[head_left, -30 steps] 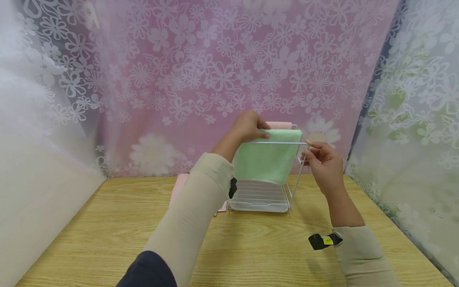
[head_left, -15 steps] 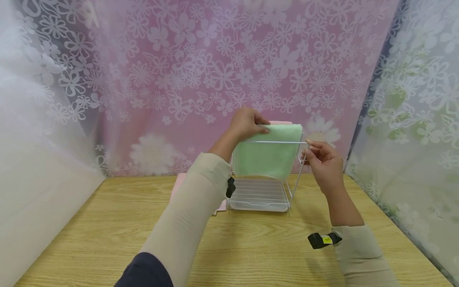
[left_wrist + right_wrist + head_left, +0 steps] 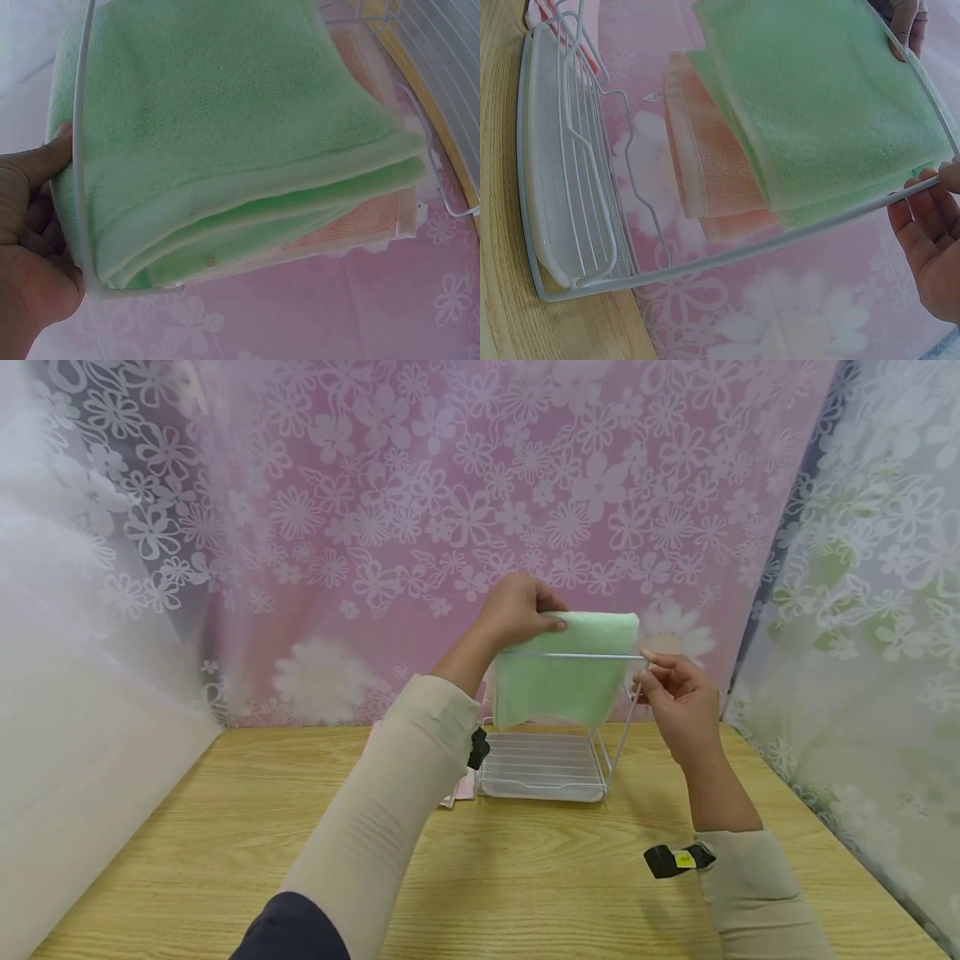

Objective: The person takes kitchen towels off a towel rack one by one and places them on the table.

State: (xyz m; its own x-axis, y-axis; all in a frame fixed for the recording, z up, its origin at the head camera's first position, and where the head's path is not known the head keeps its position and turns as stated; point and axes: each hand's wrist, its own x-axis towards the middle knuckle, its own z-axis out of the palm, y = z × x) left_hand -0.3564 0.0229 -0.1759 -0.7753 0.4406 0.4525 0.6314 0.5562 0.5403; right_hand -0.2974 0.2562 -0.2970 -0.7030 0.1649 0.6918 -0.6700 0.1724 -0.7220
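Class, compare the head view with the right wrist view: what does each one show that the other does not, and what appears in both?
Only the head view shows the wooden table as a whole, both sleeved arms, and the left hand gripping the green towel at its top edge. Only the right wrist view shows the peach towel hanging behind the green one, and the white tray under the wire shelf. Both show the green towel, the white wire rack and the right hand holding its top bar.
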